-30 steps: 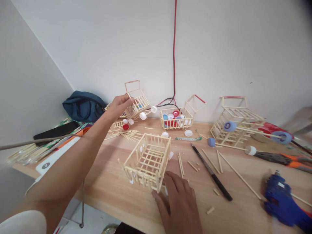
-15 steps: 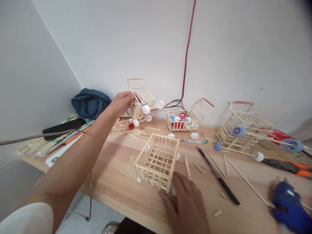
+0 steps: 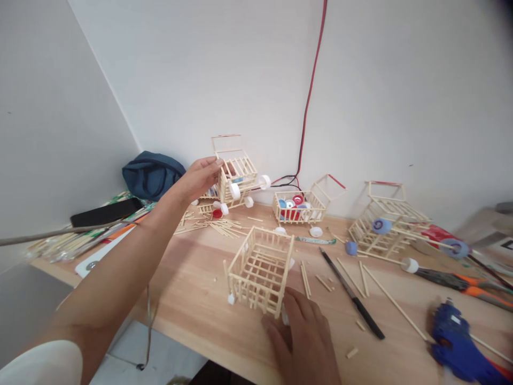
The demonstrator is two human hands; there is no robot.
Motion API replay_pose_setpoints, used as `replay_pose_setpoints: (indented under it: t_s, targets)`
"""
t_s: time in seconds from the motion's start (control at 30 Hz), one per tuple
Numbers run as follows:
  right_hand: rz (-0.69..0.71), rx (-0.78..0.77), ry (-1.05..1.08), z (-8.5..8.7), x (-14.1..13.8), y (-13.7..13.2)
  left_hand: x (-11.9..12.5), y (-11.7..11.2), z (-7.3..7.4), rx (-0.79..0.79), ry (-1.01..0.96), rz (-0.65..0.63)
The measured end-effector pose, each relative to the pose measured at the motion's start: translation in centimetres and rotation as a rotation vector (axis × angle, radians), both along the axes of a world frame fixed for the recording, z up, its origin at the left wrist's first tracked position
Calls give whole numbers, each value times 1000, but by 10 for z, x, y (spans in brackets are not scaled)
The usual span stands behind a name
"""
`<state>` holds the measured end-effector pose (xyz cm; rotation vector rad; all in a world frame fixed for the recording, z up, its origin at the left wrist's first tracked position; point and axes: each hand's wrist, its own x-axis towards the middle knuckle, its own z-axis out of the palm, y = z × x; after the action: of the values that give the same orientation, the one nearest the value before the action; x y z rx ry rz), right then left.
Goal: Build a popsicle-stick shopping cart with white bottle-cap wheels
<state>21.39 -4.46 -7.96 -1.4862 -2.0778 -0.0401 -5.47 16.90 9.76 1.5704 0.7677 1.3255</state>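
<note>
My left hand [image 3: 203, 176] is closed on the side of a small wooden-stick cart [image 3: 237, 170] with white bottle-cap wheels and a raised handle frame. This cart is tipped so its wheels face right and toward me. My right hand [image 3: 300, 337] curls round the near right corner of a second stick cart [image 3: 262, 270], which stands on the table with its open basket up. Its thumb and fingers lie on either side of that corner, by a white wheel; the exact contact is partly hidden.
At the wall stands a cart filled with bottle caps [image 3: 294, 207]. Farther right lies a larger cart [image 3: 390, 224] with blue cap wheels. Loose sticks [image 3: 222, 227], a black pen [image 3: 352, 294], pliers [image 3: 452, 280] and a blue glue gun [image 3: 457, 337] lie about. A blue pouch [image 3: 154, 174] sits left.
The cart in my left hand has turned slightly, its wheels swinging more toward me. My right hand stays at the corner of the near cart. The whole view has shifted a little.
</note>
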Motion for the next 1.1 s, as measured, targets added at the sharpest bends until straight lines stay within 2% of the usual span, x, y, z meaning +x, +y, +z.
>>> replay_pose_setpoints:
  t_s: [0.13,0.37,0.53,0.7,0.83,1.1]
  targets:
    - [-1,-19,1,-1,1,0,-1,-4,1,69,36,-23]
    - [3,-36,20,5,0,0,-2,-15,3,178,176,23]
    - [-6,-32,30,6,-1,-1,-3,-22,5,193,305,75]
    - [-11,-23,29,5,0,-3,-1,-25,6,217,413,32]
    - [-31,-25,40,7,-3,-4,2,-18,-5,280,550,75]
    - [-79,-136,102,17,-10,-8,4,5,-47,429,698,94]
